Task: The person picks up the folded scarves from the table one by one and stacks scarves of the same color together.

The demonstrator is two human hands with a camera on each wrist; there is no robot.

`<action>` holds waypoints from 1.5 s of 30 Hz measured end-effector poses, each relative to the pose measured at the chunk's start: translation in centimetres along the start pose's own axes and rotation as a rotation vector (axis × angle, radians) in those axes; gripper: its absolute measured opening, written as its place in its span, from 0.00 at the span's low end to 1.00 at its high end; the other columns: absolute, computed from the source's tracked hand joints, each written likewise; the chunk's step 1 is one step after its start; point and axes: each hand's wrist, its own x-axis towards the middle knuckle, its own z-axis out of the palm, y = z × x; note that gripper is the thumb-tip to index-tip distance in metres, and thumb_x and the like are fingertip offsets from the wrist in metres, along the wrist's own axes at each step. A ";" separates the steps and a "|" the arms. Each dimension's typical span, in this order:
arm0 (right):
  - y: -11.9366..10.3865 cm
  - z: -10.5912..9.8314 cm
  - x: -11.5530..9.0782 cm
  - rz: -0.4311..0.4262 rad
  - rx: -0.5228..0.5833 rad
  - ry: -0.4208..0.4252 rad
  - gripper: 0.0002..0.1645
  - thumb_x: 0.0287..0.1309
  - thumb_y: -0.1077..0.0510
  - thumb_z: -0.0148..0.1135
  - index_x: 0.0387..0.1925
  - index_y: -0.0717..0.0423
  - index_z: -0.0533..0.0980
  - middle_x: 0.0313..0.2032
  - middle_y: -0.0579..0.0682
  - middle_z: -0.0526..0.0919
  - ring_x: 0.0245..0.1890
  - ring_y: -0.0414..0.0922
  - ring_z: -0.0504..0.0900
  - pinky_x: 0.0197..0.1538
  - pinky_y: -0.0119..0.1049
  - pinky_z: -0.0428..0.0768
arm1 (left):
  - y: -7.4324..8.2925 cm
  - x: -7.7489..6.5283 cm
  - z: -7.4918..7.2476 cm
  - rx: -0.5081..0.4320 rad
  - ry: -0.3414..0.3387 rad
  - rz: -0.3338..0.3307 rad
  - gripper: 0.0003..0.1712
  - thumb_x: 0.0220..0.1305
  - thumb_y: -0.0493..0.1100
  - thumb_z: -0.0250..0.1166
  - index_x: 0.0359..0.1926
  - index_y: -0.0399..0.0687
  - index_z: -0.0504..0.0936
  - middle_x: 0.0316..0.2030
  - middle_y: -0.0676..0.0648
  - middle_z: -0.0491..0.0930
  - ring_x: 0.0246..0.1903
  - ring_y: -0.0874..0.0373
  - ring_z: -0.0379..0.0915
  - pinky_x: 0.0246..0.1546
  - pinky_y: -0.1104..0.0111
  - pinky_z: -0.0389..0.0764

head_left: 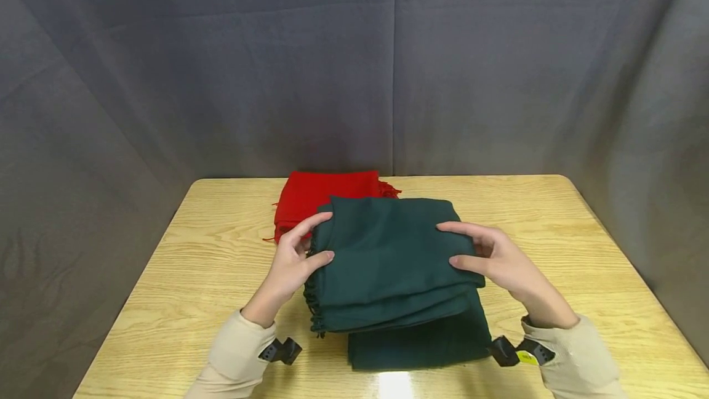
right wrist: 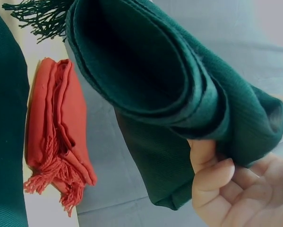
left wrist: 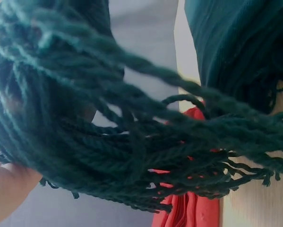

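Observation:
A dark green fringed scarf (head_left: 388, 251), folded in layers, is held up between both hands at the middle of the table. My left hand (head_left: 296, 257) grips its left edge, thumb and forefinger on the upper face. At the opposite edge my right hand (head_left: 493, 257) holds it the same way; the right wrist view shows fingers (right wrist: 212, 182) curled under the layers, which bow open into a loop. Twisted tassels (left wrist: 132, 142) hang along the left side and hide much of the left hand in the left wrist view. Beneath lies more dark green cloth (head_left: 415, 346), flat on the table.
Behind the green scarf, a folded red scarf (head_left: 332, 186) with fringe lies near the far edge of the wooden table (head_left: 210, 233), partly covered in the head view. A grey curtain (head_left: 310, 79) hangs behind the table and along its sides.

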 end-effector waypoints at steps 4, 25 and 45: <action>0.2 -0.3 -0.2 0.005 0.000 0.003 0.28 0.51 0.65 0.62 0.57 0.59 0.70 0.24 0.51 0.58 0.17 0.45 0.60 0.22 0.35 0.64 | -0.1 0.2 0.4 0.005 -0.009 0.006 0.33 0.51 0.23 0.58 0.60 0.38 0.67 0.54 0.38 0.67 0.41 0.52 0.73 0.39 0.66 0.77; 2.5 -1.0 -1.8 0.029 -0.027 -0.014 0.29 0.51 0.66 0.63 0.57 0.60 0.69 0.23 0.50 0.58 0.17 0.43 0.58 0.20 0.35 0.63 | -2.0 0.0 2.4 0.015 -0.098 -0.055 0.33 0.51 0.22 0.58 0.60 0.36 0.65 0.50 0.34 0.69 0.41 0.46 0.74 0.37 0.66 0.78; 6.8 -0.1 -3.6 0.063 0.043 -0.089 0.29 0.52 0.66 0.61 0.57 0.65 0.67 0.27 0.50 0.62 0.17 0.42 0.58 0.20 0.34 0.64 | -4.8 -1.2 4.1 0.089 -0.126 -0.152 0.33 0.50 0.21 0.58 0.60 0.35 0.66 0.53 0.35 0.68 0.34 0.52 0.72 0.26 0.75 0.71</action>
